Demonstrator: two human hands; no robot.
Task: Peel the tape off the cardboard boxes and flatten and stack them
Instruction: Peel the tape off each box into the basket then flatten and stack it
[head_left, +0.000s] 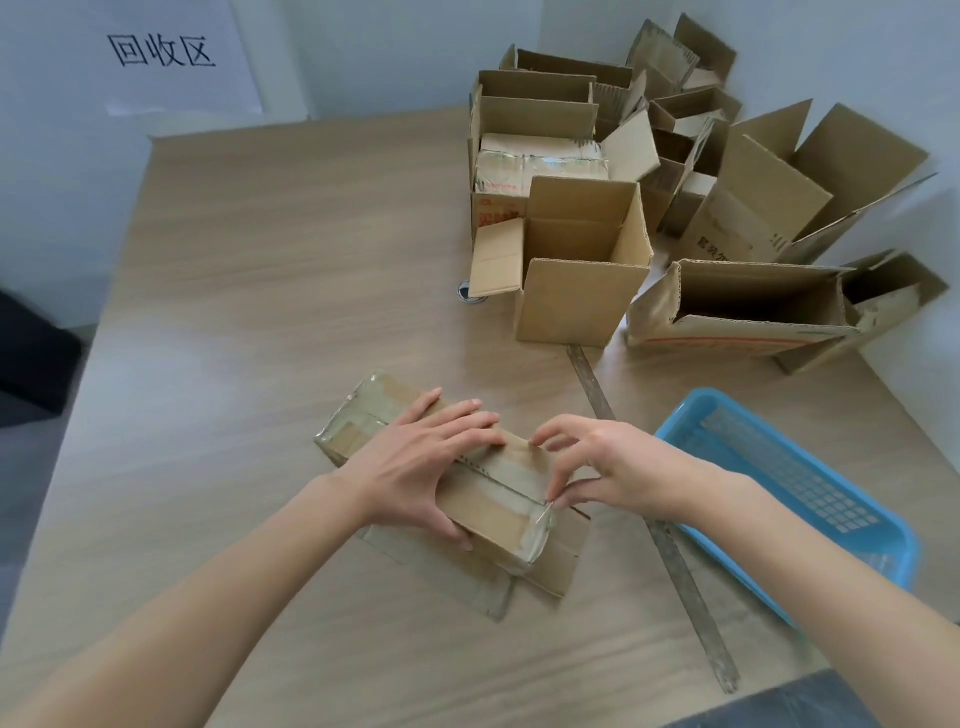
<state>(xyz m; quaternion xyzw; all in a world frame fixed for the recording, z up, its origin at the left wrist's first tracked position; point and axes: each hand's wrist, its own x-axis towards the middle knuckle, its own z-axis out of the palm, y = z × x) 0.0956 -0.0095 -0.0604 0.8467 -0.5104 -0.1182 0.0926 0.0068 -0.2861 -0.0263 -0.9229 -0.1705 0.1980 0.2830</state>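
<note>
A small taped cardboard box lies on the wooden table, resting on a flattened piece of cardboard. Clear tape runs along its top seam and over its ends. My left hand lies across the top of the box, fingers spread over it and thumb down the near side. My right hand is at the box's right end, where thumb and forefinger pinch the tape's edge at the near right corner.
Several open cardboard boxes crowd the back right of the table against the wall. A blue plastic basket stands at the right. A long metal ruler lies diagonally between box and basket. A paper sign hangs on the wall.
</note>
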